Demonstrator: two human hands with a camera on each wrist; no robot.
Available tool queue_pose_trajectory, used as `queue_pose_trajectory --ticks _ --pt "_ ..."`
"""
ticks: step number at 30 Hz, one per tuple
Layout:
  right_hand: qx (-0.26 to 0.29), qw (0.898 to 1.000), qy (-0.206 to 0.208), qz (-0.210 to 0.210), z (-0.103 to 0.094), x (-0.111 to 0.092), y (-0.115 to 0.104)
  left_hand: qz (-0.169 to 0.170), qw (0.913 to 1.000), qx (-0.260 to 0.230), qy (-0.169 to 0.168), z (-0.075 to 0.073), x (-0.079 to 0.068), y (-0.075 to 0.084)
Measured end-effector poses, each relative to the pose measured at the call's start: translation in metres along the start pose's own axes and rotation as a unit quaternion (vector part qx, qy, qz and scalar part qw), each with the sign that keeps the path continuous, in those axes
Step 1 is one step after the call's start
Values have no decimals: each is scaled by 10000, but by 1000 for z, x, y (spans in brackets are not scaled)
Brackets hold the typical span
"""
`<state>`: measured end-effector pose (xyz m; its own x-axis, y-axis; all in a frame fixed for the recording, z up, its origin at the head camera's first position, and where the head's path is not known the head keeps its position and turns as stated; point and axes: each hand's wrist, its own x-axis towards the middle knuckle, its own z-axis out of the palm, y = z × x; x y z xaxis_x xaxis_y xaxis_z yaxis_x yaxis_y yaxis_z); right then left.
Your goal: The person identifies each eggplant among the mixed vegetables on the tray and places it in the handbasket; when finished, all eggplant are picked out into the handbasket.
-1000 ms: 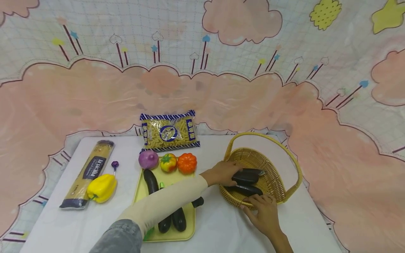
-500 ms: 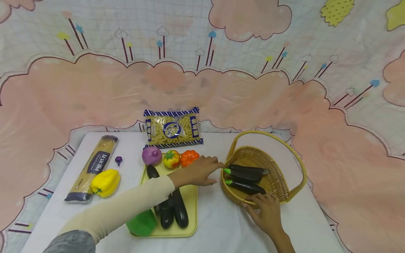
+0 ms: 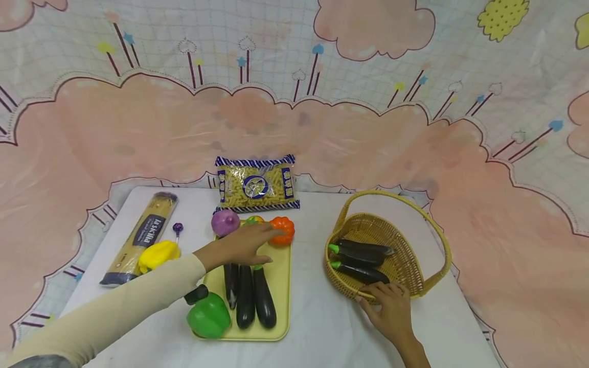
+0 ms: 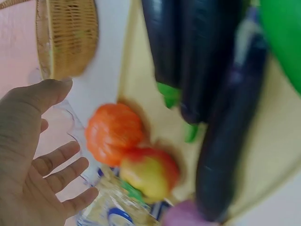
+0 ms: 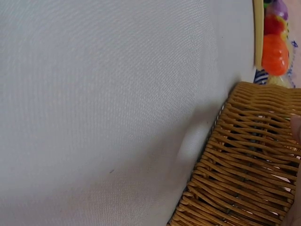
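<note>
My left hand (image 3: pixel 241 245) hovers over the upper part of the yellow tray (image 3: pixel 281 296), fingers extended and holding nothing. Below it on the tray lie several dark eggplants (image 3: pixel 264 301), one partly hidden by the forearm. A green bell pepper (image 3: pixel 209 317) sits at the tray's near left corner. Along the far edge are a purple onion (image 3: pixel 225 223), a red-yellow vegetable (image 4: pixel 149 174) and an orange ribbed pumpkin (image 3: pixel 285 232). My right hand (image 3: pixel 388 312) grips the near rim of the wicker basket (image 3: pixel 409 255), fingers over the edge. Three eggplants (image 3: pixel 363 273) lie inside it.
A bag of short pasta (image 3: pixel 255 188) lies at the table's far side. On the left are a spaghetti pack (image 3: pixel 154 227), a yellow bell pepper (image 3: pixel 158 255) and a purple lollipop (image 3: pixel 178 227). The basket's tall handle (image 3: pixel 425 214) arches over it.
My left hand has let go of an eggplant in the basket and moved left to above the tray. The right hand keeps its place on the basket rim.
</note>
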<state>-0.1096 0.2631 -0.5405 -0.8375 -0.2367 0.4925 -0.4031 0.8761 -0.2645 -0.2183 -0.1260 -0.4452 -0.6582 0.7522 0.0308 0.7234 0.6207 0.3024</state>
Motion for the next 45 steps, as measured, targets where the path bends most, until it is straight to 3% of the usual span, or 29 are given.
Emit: queue_pose_trajectory --ticks 8,13,22,26,31,39,45 --pt "-46 10000 -68 54 0 -1 -1 -67 10000 65 16 10 -31 -29" --pt "-39 10000 -62 41 0 0 -1 -222 9995 34 -212 12 -42 -37" --pt "4 10000 -41 22 2 -1 2 -644 9923 37 -1056 14 -51 -46" --pt "43 10000 -46 21 2 -1 2 -662 9892 238 -1286 17 -56 -48" --pt "79 9999 -69 40 2 -1 2 -639 9881 496 -1311 26 -60 -53" --pt "37 9998 -128 115 2 1 3 -303 9925 782 -887 31 -61 -64" --pt "77 9998 -104 116 2 1 3 -565 9893 544 -1229 27 -59 -66"
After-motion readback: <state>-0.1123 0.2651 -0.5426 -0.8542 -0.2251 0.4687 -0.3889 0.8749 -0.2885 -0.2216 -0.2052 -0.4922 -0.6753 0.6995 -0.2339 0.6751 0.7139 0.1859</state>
